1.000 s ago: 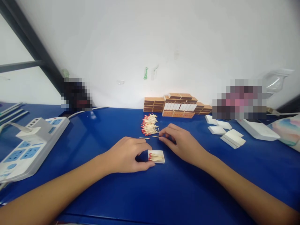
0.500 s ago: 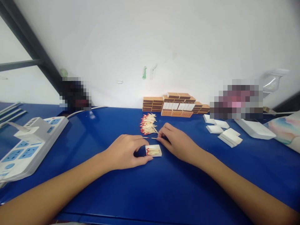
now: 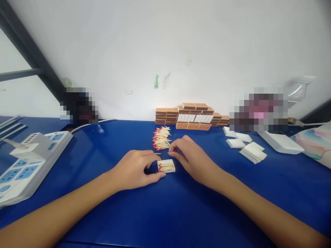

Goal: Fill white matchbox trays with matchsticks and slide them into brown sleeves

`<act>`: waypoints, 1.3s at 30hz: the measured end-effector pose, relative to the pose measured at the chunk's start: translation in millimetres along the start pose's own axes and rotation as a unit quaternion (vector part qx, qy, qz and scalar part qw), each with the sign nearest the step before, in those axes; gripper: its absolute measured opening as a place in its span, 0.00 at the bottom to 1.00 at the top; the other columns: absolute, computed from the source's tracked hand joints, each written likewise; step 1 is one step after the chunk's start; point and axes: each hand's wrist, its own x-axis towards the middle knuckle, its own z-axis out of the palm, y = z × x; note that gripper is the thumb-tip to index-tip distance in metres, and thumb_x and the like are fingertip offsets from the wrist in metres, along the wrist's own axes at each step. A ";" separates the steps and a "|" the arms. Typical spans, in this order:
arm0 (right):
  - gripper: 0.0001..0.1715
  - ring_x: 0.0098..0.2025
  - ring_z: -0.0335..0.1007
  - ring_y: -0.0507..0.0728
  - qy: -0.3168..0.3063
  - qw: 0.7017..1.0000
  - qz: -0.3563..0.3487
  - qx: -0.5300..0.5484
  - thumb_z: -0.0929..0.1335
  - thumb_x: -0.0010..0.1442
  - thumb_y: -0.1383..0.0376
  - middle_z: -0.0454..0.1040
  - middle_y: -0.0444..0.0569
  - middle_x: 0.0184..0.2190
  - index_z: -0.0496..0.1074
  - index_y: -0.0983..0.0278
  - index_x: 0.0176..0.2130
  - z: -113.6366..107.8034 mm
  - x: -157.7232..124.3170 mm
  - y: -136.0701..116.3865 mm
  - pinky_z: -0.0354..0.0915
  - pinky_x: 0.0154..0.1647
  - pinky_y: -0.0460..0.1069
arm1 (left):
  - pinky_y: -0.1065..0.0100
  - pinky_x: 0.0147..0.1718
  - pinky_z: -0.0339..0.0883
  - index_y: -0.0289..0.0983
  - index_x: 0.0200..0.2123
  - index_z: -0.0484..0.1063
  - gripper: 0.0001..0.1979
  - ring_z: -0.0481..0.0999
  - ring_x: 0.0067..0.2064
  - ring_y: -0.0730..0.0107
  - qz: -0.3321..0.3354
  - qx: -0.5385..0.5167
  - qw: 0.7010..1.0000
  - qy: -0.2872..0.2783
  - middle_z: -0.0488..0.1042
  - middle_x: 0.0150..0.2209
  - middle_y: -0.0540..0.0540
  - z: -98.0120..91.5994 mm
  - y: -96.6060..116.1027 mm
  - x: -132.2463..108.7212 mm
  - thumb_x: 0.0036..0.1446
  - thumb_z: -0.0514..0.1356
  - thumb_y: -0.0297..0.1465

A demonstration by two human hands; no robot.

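Note:
A small white tray [image 3: 170,161] with several red-tipped matches [image 3: 166,167] lies on the blue table. My left hand [image 3: 137,169] grips its left end between thumb and fingers. Just above and to the right of the tray, my right hand [image 3: 190,155] pinches a match, of which only a short pale end shows at the fingertips. Beyond the hands is a heap of loose matches [image 3: 161,138]. One loose match [image 3: 157,153] lies between the heap and my left fingers.
Brown matchboxes [image 3: 167,116] stand stacked against the wall. White trays [image 3: 235,143] and a larger white box [image 3: 281,142] lie at the right. A power strip [image 3: 33,168] fills the left side, and a patterned item [image 3: 314,143] sits at the far right.
My right fingertips have shifted slightly left, and less of the match shows. My left hand keeps its place on the tray. The whole view has moved a little.

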 end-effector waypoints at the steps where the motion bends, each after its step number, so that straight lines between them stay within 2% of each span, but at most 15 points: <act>1: 0.06 0.42 0.65 0.60 0.002 1.000 -0.007 0.006 0.65 0.73 0.71 0.76 0.50 0.38 0.71 0.63 0.43 -1.0 -1.5 -1.7 0.66 0.42 0.55 | 0.69 0.28 0.59 0.40 0.45 0.79 0.14 0.70 0.28 0.73 -0.005 0.002 1.000 0.003 0.71 0.28 0.54 0.3 -0.7 0.1 0.63 0.66 0.42; 4: 0.13 0.43 0.64 0.61 0.004 0.999 -0.033 0.006 0.62 0.74 0.72 0.76 0.52 0.40 0.75 0.63 0.49 -1.8 -4.6 -7.8 0.67 0.45 0.56 | 0.70 0.28 0.59 0.40 0.46 0.79 0.14 0.69 0.27 0.74 -0.011 0.005 1.000 0.016 0.71 0.28 0.54 0.9 -2.1 0.6 0.63 0.66 0.42; 8: 0.12 0.42 0.66 0.59 0.035 0.997 -0.030 0.056 0.64 0.74 0.69 0.78 0.50 0.39 0.77 0.62 0.45 -3.4 -6.4 -14.6 0.67 0.45 0.54 | 0.70 0.28 0.58 0.40 0.45 0.78 0.12 0.68 0.27 0.75 -0.011 0.003 0.999 0.029 0.71 0.28 0.54 1.4 -2.6 0.7 0.63 0.66 0.41; 11: 0.07 0.35 0.69 0.57 0.084 0.989 0.049 0.114 0.69 0.71 0.65 0.79 0.46 0.33 0.80 0.60 0.43 -7.3 -6.1 -17.0 0.66 0.38 0.52 | 0.70 0.27 0.57 0.40 0.44 0.79 0.13 0.66 0.26 0.75 -0.024 0.007 0.999 0.045 0.69 0.27 0.55 2.3 -3.0 0.2 0.63 0.66 0.42; 13: 0.06 0.32 0.70 0.55 0.104 0.970 0.121 0.181 0.71 0.68 0.61 0.79 0.45 0.32 0.81 0.58 0.41 -9.5 -5.2 -17.9 0.65 0.34 0.51 | 0.70 0.27 0.57 0.41 0.44 0.80 0.13 0.65 0.25 0.76 -0.037 0.010 0.998 0.058 0.68 0.26 0.55 3.1 -3.5 0.1 0.63 0.66 0.43; 17: 0.10 0.34 0.74 0.56 0.098 0.925 0.192 0.314 0.75 0.63 0.56 0.82 0.45 0.33 0.82 0.59 0.37 -7.6 -3.3 -18.7 0.66 0.35 0.51 | 0.70 0.27 0.59 0.41 0.46 0.80 0.14 0.66 0.25 0.77 -0.042 0.004 0.995 0.088 0.68 0.26 0.55 4.5 -4.2 0.4 0.64 0.65 0.43; 22: 0.10 0.31 0.65 0.54 0.085 0.935 0.199 0.281 0.75 0.61 0.56 0.78 0.46 0.35 0.82 0.59 0.35 1.1 -3.6 -17.8 0.62 0.34 0.51 | 0.71 0.27 0.60 0.40 0.46 0.79 0.13 0.66 0.26 0.77 -0.023 -0.005 0.993 0.115 0.69 0.27 0.54 4.9 -4.3 0.4 0.63 0.66 0.41; 30: 0.11 0.37 0.70 0.56 0.058 0.934 0.214 0.278 0.73 0.63 0.55 0.77 0.49 0.41 0.82 0.59 0.37 6.0 -4.1 -12.2 0.65 0.38 0.53 | 0.71 0.27 0.62 0.40 0.48 0.79 0.14 0.68 0.27 0.76 -0.013 -0.007 0.991 0.133 0.71 0.28 0.53 4.1 -4.2 1.1 0.63 0.67 0.40; 36: 0.10 0.32 0.68 0.54 0.056 0.942 0.200 0.265 0.72 0.63 0.56 0.77 0.48 0.39 0.82 0.59 0.37 7.3 -4.5 -12.3 0.66 0.34 0.51 | 0.72 0.27 0.62 0.39 0.47 0.79 0.13 0.68 0.26 0.76 -0.001 -0.005 0.990 0.144 0.71 0.28 0.53 3.9 -3.2 1.5 0.64 0.66 0.40; 39: 0.09 0.35 0.69 0.55 0.054 0.946 0.188 0.260 0.72 0.64 0.57 0.77 0.49 0.40 0.81 0.60 0.38 6.5 -5.1 -12.7 0.67 0.34 0.51 | 0.72 0.27 0.62 0.39 0.47 0.79 0.14 0.68 0.26 0.76 -0.006 -0.006 0.991 0.136 0.72 0.28 0.53 3.4 -2.4 1.1 0.64 0.66 0.41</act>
